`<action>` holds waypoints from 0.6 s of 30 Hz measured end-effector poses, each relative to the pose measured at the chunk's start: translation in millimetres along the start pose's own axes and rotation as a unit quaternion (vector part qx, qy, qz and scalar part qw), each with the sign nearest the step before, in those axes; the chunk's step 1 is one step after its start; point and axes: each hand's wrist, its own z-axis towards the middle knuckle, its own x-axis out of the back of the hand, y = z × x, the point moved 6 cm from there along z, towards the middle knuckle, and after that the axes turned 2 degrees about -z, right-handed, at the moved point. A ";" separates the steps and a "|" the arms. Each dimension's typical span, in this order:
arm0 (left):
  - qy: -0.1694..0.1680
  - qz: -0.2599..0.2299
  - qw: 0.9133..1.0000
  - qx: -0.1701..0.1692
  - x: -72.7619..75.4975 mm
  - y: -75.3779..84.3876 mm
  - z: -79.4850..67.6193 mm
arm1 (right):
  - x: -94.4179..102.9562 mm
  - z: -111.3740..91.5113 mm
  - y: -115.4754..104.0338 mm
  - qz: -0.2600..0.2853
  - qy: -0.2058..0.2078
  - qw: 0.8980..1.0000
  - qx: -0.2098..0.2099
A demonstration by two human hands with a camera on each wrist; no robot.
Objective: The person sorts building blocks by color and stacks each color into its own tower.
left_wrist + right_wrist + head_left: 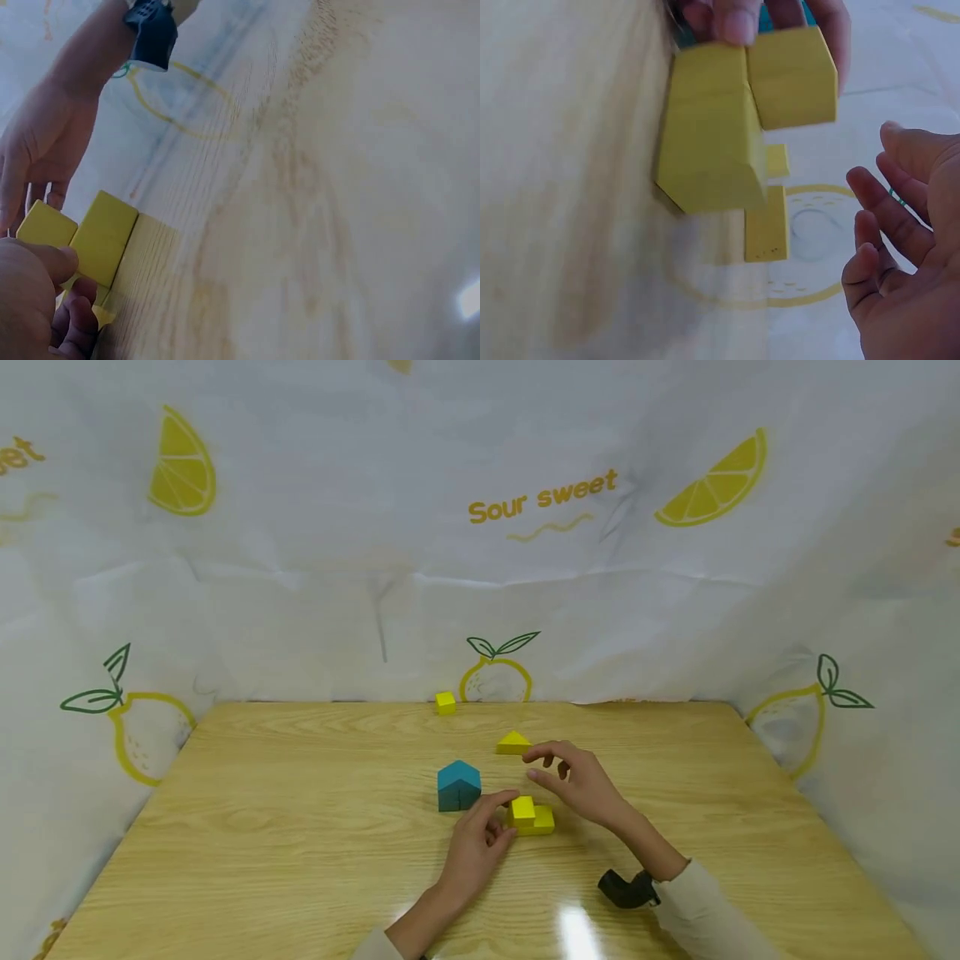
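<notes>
My left hand (474, 847) pinches at the left side of a small yellow stack, thumb in front and forefinger behind. The stack is a yellow cube (522, 810) on a longer yellow block (544, 821), which lies on the table. In the right wrist view, the left thumb (739, 25) presses where the two pieces meet. My right hand (581, 782) hovers to the right of the stack, empty, with loosely bent fingers. Its fingertips overlap the right corner of a yellow triangular block (513, 744) in the head view.
A blue block group with a peaked outline (459, 787) stands just left of the stack, close to the left hand. Another yellow cube (446, 702) sits at the table's back edge. A lemon-printed white sheet (337, 610) hangs behind the wooden table (285, 827).
</notes>
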 end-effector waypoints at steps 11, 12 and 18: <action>-0.008 -0.010 1.000 0.000 1.8 -2.2 0.1 | -10.0 57.5 -4.2 -0.106 -0.116 0.986 0.056; -0.008 -0.009 1.000 0.003 2.1 -2.6 0.0 | -12.4 62.6 -6.3 -0.115 -0.128 0.983 0.060; -0.012 -0.006 1.000 0.012 1.8 -3.7 0.4 | -20.2 91.1 -12.0 -0.160 -0.174 0.970 0.059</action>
